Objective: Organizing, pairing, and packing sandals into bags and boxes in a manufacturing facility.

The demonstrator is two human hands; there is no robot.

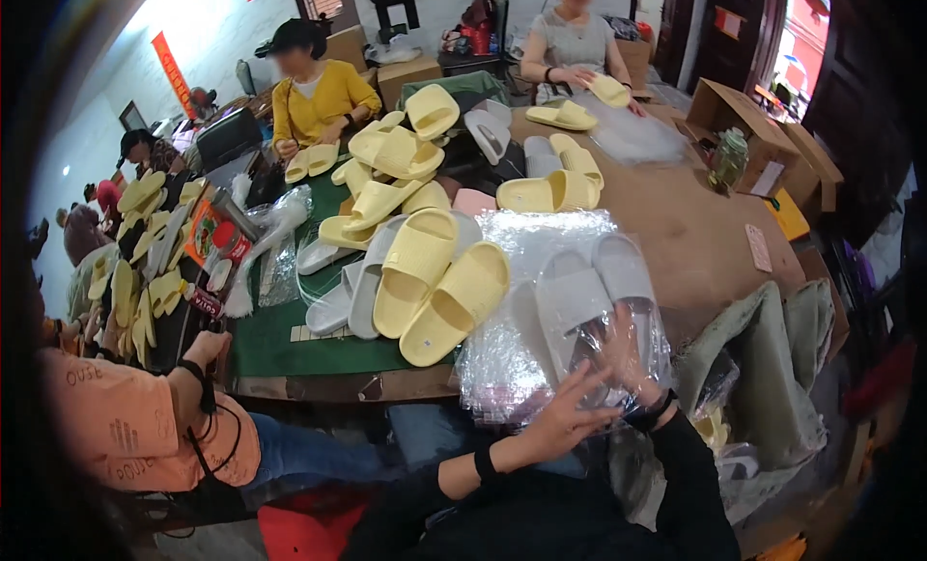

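Observation:
A pair of grey slippers (570, 295) lies inside a clear plastic bag (649, 271) at the table's near edge, soles down. My right hand (628, 356) rests over the heel end of the pair, fingers stretched forward against the film. Beside it, at the bag's near end, my left hand (570, 406) reaches in from the left with thumb and fingers apart, touching the plastic. Beneath the bag is a stack of shiny clear bags (497, 358). Just left of that stack, a pair of yellow slippers (454, 305) leans on grey ones.
A heap of yellow slippers (396, 151) covers the table's middle. Cardboard boxes (744, 136) and a glass jar (729, 160) stand at the far right. A fabric-sided bin (772, 368) is by my right arm. Co-workers sit left and opposite, one in an orange shirt (145, 416) close by.

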